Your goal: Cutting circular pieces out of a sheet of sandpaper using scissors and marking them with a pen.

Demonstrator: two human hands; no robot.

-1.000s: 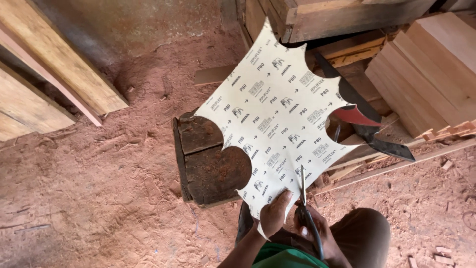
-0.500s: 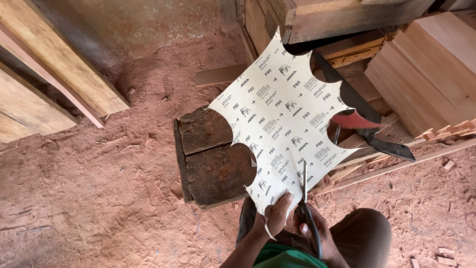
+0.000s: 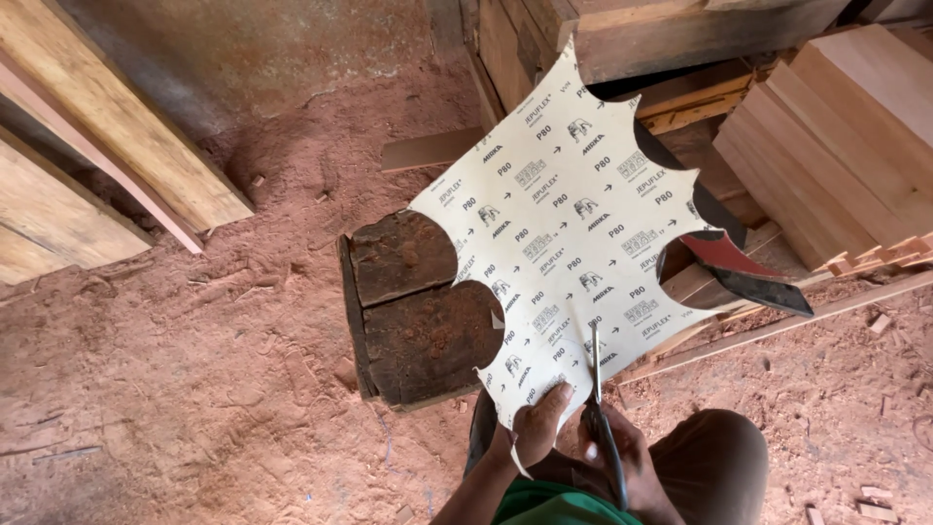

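While the left hand (image 3: 537, 428) pinches the near edge of the scalloped sandpaper sheet (image 3: 569, 243) held up over the dark wooden block (image 3: 418, 311), the right hand (image 3: 622, 457) grips scissors (image 3: 598, 408) mid-cut, so next likely needs a steady snip onward.

Scissors (image 3: 604, 428) handles hidden in right hand (image 3: 622, 462)
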